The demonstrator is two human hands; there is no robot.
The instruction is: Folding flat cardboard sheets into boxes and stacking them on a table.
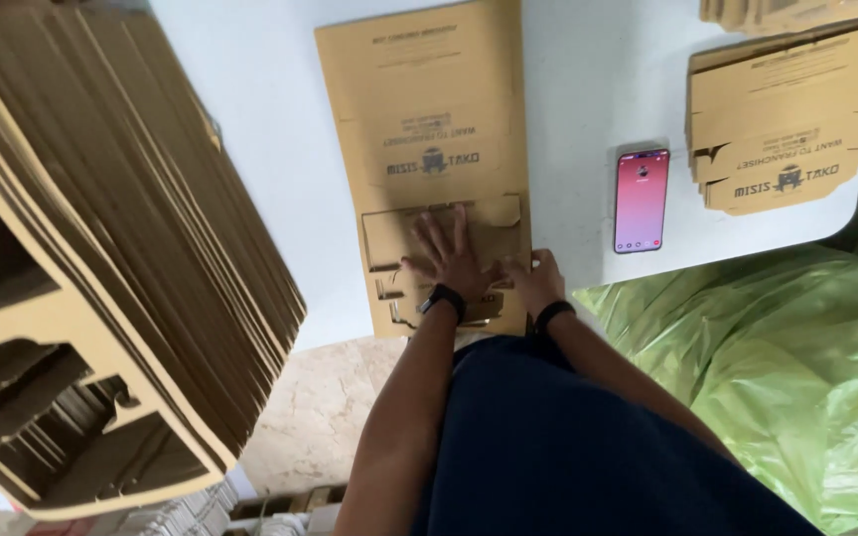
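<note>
A flat brown cardboard box blank (419, 109) lies on the white table (270, 149), its cut flaps toward me. My left hand (446, 253) presses flat on the near flap panel with fingers spread; a dark band sits on that wrist. My right hand (533, 281) grips the blank's near right corner at the table edge, fingers curled over a flap, also with a dark wristband.
A tall stack of flat cardboard blanks (101, 258) fills the left. A smaller pile of the same blanks (782, 109) lies at the table's right end. A phone with a pink screen (642, 199) rests beside my blank. A green plastic bag (777, 367) sits below right.
</note>
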